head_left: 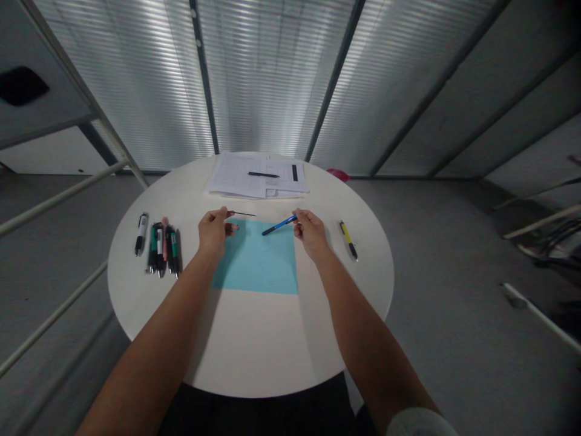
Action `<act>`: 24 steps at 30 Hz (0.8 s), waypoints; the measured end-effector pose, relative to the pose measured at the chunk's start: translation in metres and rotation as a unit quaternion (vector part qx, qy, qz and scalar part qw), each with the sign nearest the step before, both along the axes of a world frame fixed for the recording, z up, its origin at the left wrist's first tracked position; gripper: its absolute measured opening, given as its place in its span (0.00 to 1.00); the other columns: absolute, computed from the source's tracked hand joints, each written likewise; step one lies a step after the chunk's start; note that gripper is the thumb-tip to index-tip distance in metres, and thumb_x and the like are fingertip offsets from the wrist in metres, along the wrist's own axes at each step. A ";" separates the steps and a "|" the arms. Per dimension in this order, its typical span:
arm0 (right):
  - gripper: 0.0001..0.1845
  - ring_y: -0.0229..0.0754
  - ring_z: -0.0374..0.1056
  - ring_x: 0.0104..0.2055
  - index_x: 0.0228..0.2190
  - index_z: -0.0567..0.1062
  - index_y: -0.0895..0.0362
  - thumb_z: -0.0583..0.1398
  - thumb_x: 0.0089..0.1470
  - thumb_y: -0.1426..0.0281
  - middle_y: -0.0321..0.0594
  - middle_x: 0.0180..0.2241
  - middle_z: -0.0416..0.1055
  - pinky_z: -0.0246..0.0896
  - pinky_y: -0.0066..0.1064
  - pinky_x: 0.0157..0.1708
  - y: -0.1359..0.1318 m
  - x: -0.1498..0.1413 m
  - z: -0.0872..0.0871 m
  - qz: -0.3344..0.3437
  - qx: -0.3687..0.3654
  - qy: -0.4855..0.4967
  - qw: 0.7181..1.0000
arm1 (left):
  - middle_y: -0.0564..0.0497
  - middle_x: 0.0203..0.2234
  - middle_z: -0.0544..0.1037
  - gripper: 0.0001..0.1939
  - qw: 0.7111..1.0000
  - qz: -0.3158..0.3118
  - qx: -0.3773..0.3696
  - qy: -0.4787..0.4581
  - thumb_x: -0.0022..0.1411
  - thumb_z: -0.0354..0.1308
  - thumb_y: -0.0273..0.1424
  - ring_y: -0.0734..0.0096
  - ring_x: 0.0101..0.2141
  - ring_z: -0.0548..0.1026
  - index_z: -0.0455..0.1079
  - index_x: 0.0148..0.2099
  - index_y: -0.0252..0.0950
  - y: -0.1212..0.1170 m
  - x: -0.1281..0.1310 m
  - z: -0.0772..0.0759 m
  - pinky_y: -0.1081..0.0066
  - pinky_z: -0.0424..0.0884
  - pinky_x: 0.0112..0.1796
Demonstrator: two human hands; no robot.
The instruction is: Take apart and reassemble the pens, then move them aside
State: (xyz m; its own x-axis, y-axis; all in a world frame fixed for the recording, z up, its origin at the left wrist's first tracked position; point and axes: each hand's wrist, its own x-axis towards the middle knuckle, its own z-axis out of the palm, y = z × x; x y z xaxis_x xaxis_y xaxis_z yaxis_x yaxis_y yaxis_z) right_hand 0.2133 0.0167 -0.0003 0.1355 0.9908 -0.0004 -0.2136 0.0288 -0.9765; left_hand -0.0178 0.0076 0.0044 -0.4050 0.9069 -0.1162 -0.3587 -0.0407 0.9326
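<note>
Item 1: blue pen (279, 225), qty 1, in R hand (311, 233) over blue sheet (263, 266); contact w/ sheet unclear. R fingers closed in a pinch at its blue end, dark end angled twd L. I judge it light, stiff, smooth, poss. slippery; best grip mid-barrel. Item 2: thin dark rod (245, 214), qty 1, in L hand (212, 233), thumb & finger pinched on one end; prob. v. light, slim, easily bent, so I'd hold it nr the middle, gently. Lower L fingers partly curled; can't tell if they grip anything. Nearby: pen group (160, 248) & white-black pen (141, 235) at L, yellow pen (348, 240) at R, papers (236, 175) w/ black pen (263, 174) on top, all on white table (258, 345). Labels: I can read no brand; print on papers & faint marks on blue sheet too small.
</note>
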 end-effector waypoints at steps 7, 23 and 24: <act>0.21 0.26 0.55 0.17 0.30 0.73 0.56 0.66 0.42 0.53 0.28 0.22 0.62 0.45 0.22 0.14 0.001 0.002 0.000 -0.012 0.007 0.033 0.999 | 0.48 0.34 0.78 0.12 1.000 -0.005 0.002 -0.001 0.56 0.63 0.36 0.80 0.17 0.70 0.63 0.32 0.35 -0.001 0.000 0.001 0.78 0.62 0.16; 0.20 0.27 0.51 0.17 0.38 0.76 0.54 0.65 0.46 0.54 0.26 0.19 0.58 0.42 0.22 0.15 0.000 0.005 0.004 -0.010 0.041 0.093 0.995 | 0.48 0.33 0.77 0.12 1.000 -0.008 0.001 -0.005 0.56 0.62 0.35 0.80 0.17 0.70 0.64 0.31 0.34 -0.002 0.000 0.002 0.77 0.64 0.16; 0.21 0.27 0.51 0.17 0.38 0.76 0.54 0.65 0.46 0.54 0.26 0.19 0.58 0.42 0.23 0.15 0.000 0.005 0.004 -0.008 0.042 0.090 0.995 | 0.48 0.33 0.77 0.12 1.000 -0.008 0.002 -0.005 0.56 0.62 0.35 0.80 0.17 0.70 0.64 0.31 0.34 -0.002 0.000 0.003 0.77 0.64 0.16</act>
State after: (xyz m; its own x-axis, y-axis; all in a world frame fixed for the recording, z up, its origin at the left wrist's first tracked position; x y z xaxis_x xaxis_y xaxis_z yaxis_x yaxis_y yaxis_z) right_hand 0.2183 0.0163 0.0042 0.1572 0.9860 0.0562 -0.3841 0.1135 -0.9163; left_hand -0.0176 0.0051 0.0069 -0.3888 0.9139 -0.1170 -0.3684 -0.0378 0.9289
